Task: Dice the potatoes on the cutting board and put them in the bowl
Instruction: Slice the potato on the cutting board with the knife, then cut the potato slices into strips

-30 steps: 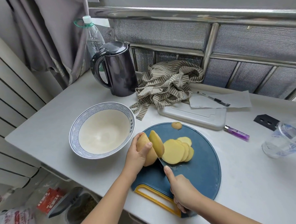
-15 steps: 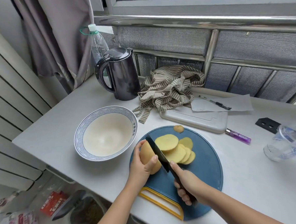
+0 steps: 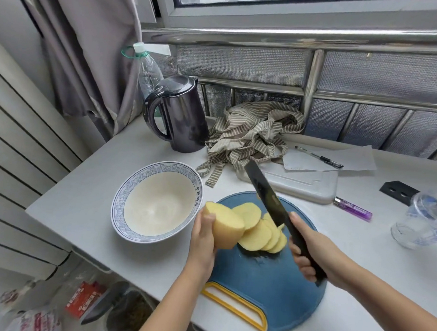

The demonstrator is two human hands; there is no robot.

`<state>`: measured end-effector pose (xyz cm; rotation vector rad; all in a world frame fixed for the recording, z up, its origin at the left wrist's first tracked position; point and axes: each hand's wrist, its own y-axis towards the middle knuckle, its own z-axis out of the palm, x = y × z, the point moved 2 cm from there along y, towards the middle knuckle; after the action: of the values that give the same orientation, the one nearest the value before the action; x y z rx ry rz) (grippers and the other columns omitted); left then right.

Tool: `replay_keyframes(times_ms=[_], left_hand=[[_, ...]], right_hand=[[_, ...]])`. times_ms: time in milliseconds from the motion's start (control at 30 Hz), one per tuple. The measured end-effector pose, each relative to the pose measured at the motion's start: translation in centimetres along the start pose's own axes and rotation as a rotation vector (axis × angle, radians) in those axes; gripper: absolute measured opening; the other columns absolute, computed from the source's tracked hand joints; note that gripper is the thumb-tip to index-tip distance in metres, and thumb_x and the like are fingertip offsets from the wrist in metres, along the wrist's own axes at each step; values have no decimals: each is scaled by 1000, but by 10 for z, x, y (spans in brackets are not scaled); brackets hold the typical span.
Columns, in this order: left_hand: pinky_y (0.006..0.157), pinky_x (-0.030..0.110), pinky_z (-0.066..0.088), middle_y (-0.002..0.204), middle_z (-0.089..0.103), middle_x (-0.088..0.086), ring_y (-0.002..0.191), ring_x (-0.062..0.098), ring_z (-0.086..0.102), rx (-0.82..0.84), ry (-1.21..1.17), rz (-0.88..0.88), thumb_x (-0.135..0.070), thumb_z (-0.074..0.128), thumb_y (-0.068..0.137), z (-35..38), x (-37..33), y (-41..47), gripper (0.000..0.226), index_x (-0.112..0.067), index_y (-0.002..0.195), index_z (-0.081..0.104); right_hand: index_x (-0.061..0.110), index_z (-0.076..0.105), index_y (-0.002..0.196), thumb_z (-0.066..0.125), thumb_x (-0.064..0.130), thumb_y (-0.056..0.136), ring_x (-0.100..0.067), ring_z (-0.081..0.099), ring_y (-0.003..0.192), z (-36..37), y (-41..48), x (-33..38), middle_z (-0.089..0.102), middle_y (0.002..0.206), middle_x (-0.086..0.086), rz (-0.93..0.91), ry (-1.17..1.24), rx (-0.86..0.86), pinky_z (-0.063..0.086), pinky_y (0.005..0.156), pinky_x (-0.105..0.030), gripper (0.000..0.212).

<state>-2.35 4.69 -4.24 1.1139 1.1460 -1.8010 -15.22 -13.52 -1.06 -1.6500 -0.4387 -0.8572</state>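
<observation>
Now: half a potato in one hand, a lifted knife in the other

The left hand (image 3: 203,243) grips the uncut potato half (image 3: 225,226), thumb over its top and fingers curled round its far side, with the pale cut face turned toward the knife. The half sits at the board's edge on the bowl side; whether its lower end touches the board cannot be told. Just beyond the cut face, between the two hands, a fan of overlapping potato slices (image 3: 257,234) lies flat on the blue cutting board (image 3: 269,289), whose yellow handle points back toward the person.

The right hand (image 3: 311,251) is clamped round the black handle of the knife (image 3: 269,195), thumb laid along the top of the handle. From that grip the dark blade slants up and away over the slices, its tip in front of the white tray (image 3: 300,184).

Outward from the left hand, just beside the board, stands the blue-rimmed bowl (image 3: 157,205) on the white counter (image 3: 83,209). Farther beyond it are a dark kettle (image 3: 182,118) and a clear bottle (image 3: 147,70). Past the knife tip lies a striped cloth (image 3: 254,134), partly on the tray, with a pen (image 3: 319,156) on a sheet of paper (image 3: 339,159). Outward from the right hand are a purple lighter (image 3: 353,209) and a plastic cup (image 3: 422,221).
</observation>
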Motion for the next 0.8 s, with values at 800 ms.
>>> replay_keyframes(times_ms=[800], left_hand=[[95,38,44,116,65,10,111,26,57,160,872,33,-37,44,100,62,-15,120,40,-7,120,64]], right_hand=[[21,34,57,34,82,81,-19,28,44,-41,6,-14,34,53,-1,73,-38,-132,18,52,-28,65]])
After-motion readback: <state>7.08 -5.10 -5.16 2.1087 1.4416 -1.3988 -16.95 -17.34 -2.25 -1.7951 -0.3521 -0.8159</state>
